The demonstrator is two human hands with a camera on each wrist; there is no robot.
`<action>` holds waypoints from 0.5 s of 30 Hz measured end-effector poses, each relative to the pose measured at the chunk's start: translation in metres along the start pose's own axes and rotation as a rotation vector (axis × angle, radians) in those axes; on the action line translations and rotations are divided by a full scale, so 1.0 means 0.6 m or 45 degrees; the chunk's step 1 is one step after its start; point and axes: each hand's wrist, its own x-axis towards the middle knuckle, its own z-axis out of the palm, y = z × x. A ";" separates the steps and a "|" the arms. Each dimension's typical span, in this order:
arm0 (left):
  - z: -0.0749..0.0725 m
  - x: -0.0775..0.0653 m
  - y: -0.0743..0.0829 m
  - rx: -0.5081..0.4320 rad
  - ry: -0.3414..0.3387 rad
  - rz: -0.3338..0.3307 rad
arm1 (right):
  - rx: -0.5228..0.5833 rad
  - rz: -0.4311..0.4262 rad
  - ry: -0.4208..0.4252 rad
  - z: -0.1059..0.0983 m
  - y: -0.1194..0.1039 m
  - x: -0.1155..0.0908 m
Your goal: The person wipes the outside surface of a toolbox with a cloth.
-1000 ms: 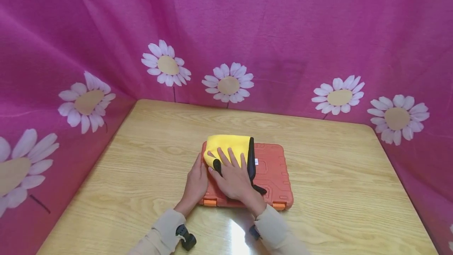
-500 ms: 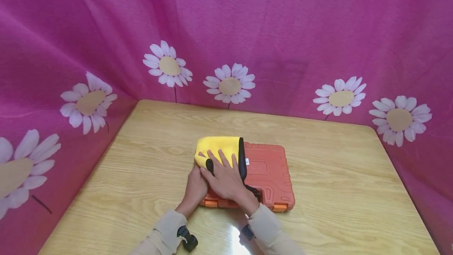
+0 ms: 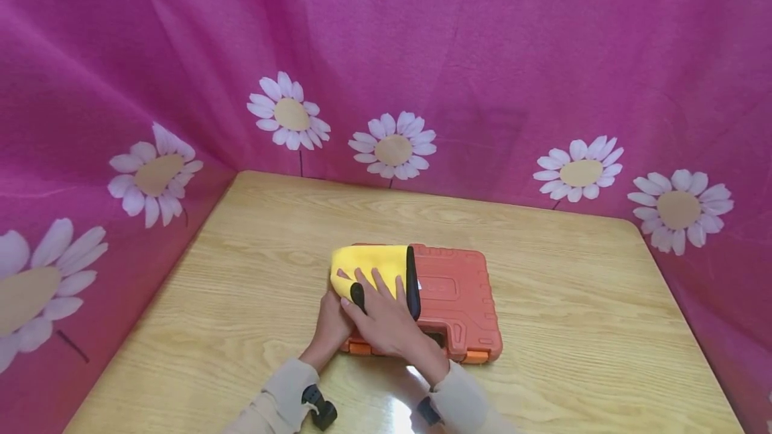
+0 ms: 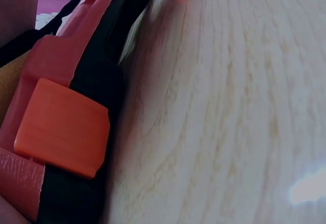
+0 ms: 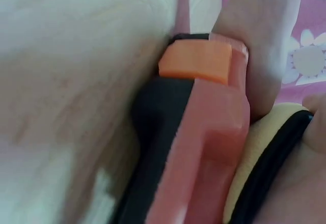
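Note:
A folded yellow cloth (image 3: 370, 260) with a black border lies over the left part of a closed red plastic case (image 3: 455, 286). My right hand (image 3: 389, 317) rests on the cloth with its fingers spread and fairly straight. At the case's left edge is my left hand (image 3: 332, 320), its fingertips hidden behind the cloth and the other hand. In the left wrist view an orange latch (image 4: 63, 127) shows large on the case's front side, above a black lower half. The right wrist view shows the cloth (image 5: 260, 137) under the right hand (image 5: 300, 173).
The case lies on a wood-grain table (image 3: 603, 327), near its front middle. A magenta curtain (image 3: 482, 52) with printed white daisies surrounds the table's back and sides. Dark wrist straps (image 3: 319, 407) sit on the sleeves. Light glares off the table near the forearms.
With the right hand on it, the cloth has slid left and then a little toward me over the case. The left hand stays by the left edge. The case has hardly moved.

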 end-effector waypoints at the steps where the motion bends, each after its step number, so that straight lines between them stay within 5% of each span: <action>1: -0.001 -0.001 -0.001 -0.021 -0.007 -0.002 | -0.003 0.003 0.005 0.002 -0.001 -0.003; 8: -0.006 -0.005 -0.006 -0.053 -0.011 -0.036 | -0.024 0.010 0.031 0.016 -0.009 -0.013; 15: -0.008 -0.006 -0.008 -0.118 -0.013 -0.076 | -0.225 -0.015 0.172 0.039 -0.007 -0.015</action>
